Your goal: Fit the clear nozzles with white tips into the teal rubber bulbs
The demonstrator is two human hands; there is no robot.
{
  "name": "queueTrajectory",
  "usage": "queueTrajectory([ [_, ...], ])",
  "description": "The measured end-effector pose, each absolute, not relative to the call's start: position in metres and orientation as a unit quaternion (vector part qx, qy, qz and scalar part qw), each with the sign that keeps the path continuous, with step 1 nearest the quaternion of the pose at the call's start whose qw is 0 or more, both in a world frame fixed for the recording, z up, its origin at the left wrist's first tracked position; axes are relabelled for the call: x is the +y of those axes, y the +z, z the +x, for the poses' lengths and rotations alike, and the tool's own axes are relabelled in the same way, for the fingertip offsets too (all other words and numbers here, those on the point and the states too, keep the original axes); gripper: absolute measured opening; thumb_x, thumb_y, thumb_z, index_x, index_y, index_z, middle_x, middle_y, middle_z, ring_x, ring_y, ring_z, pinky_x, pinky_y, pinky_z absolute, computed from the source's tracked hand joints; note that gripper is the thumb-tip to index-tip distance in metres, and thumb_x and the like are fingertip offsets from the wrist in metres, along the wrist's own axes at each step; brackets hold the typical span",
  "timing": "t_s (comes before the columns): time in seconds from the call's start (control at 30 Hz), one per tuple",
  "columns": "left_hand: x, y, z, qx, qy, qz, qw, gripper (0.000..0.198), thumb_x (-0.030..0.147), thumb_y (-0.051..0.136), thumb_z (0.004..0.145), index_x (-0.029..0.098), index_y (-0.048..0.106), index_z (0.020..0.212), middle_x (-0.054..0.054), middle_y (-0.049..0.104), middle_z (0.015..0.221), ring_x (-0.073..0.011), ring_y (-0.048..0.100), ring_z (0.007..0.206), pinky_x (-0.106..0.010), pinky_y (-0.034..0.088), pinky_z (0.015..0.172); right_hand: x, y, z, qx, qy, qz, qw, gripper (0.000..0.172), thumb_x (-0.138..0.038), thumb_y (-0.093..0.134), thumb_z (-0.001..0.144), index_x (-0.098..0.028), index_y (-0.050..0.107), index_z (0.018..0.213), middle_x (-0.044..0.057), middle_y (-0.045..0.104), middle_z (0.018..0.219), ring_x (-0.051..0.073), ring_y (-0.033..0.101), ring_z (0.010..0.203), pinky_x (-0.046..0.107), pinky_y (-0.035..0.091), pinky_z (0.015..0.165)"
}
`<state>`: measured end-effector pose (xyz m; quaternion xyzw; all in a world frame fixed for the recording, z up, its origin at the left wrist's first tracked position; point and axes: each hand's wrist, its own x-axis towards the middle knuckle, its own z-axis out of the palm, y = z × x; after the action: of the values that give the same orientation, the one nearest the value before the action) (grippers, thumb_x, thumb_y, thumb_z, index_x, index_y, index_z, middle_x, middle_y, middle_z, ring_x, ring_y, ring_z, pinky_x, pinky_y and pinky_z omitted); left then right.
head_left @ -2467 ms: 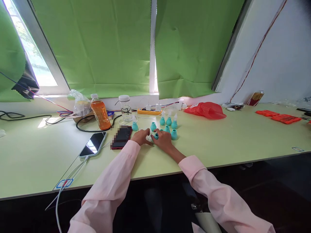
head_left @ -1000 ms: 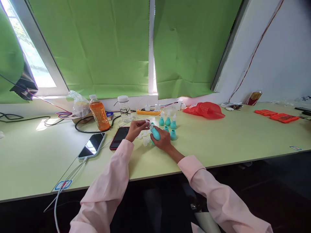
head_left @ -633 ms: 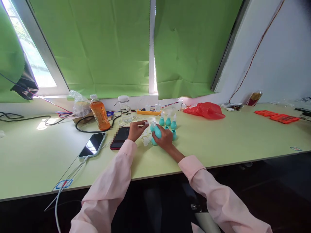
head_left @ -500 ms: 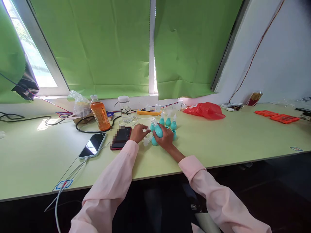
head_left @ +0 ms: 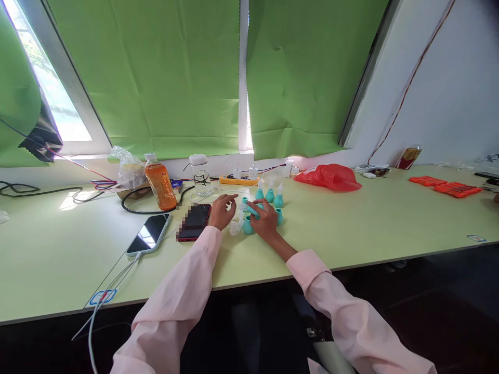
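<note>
in the head view, the right hand [head_left: 265, 218] had its grip closed around a teal bulb [head_left: 251, 210], held tilted above the bench [head_left: 331, 223]. the left hand [head_left: 223, 213] was just beside, its grip partly open, fingers parted. clear pieces [head_left: 234, 227] lay between the hands; three nozzled bulbs [head_left: 270, 196] stood behind.

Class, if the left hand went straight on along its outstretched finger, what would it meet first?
Probably the upright teal bulb just beyond the left hand, though depth is unclear and it might pass above.
</note>
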<state>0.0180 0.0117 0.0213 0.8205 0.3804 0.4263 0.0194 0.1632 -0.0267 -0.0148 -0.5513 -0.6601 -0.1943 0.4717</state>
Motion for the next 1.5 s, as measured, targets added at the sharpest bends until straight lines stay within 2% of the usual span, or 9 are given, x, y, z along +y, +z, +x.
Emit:
queueTrajectory([
  [0.2, 0.0, 0.022, 0.023, 0.278, 0.417, 0.865, -0.009, 0.025, 0.026, 0.046, 0.079, 0.021, 0.061, 0.098, -0.006, 0.061, 0.087, -0.0169, 0.052, 0.083, -0.03, 0.045, 0.072, -0.027, -0.015, 0.164, -0.651, -0.2, -0.555, 0.478, 0.041, -0.006, 0.047, 0.062, -0.027, 0.063, 0.093, 0.003, 0.053, 0.095, 0.016, 0.05, 0.086, 0.029, 0.035, 0.074],
  [0.43, 0.006, 0.013, 0.028, 0.243, 0.437, 0.865, -0.051, 0.024, 0.027, 0.041, 0.083, 0.019, 0.06, 0.096, -0.008, 0.064, 0.088, -0.0177, 0.05, 0.081, -0.033, 0.046, 0.069, -0.026, -0.015, 0.165, -0.637, -0.24, -0.558, 0.475, 0.04, -0.006, 0.046, 0.064, -0.027, 0.062, 0.094, 0.003, 0.048, 0.097, 0.017, 0.047, 0.087, 0.032, 0.03, 0.075],
  [0.73, 0.005, 0.011, 0.033, 0.251, 0.475, 0.838, -0.096, 0.022, 0.026, 0.044, 0.082, 0.018, 0.062, 0.072, -0.008, 0.064, 0.078, -0.0184, 0.047, 0.08, -0.032, 0.045, 0.064, -0.029, -0.011, 0.165, -0.63, -0.254, -0.563, 0.471, 0.038, -0.006, 0.044, 0.066, -0.025, 0.062, 0.093, 0.005, 0.044, 0.096, 0.018, 0.044, 0.088, 0.032, 0.029, 0.073],
  [1.07, 0.002, 0.014, 0.032, 0.237, 0.453, 0.852, -0.108, 0.021, 0.019, 0.042, 0.082, 0.018, 0.062, 0.074, -0.008, 0.062, 0.078, -0.0176, 0.045, 0.077, -0.031, 0.044, 0.062, -0.029, -0.009, 0.167, -0.629, -0.284, -0.565, 0.453, 0.041, -0.003, 0.043, 0.062, -0.025, 0.062, 0.091, 0.005, 0.043, 0.096, 0.017, 0.045, 0.085, 0.032, 0.027, 0.069],
  [1.5, 0.007, 0.019, 0.025, 0.238, 0.419, 0.871, -0.093, 0.007, 0.014, 0.054, 0.074, 0.016, 0.061, 0.071, -0.003, 0.062, 0.067, -0.0161, 0.046, 0.072, -0.027, 0.045, 0.062, -0.027, -0.011, 0.169, -0.652, -0.332, -0.531, 0.428, 0.039, 0.0, 0.043, 0.065, -0.026, 0.064, 0.085, 0.004, 0.043, 0.094, 0.016, 0.043, 0.082, 0.032, 0.025, 0.067],
])
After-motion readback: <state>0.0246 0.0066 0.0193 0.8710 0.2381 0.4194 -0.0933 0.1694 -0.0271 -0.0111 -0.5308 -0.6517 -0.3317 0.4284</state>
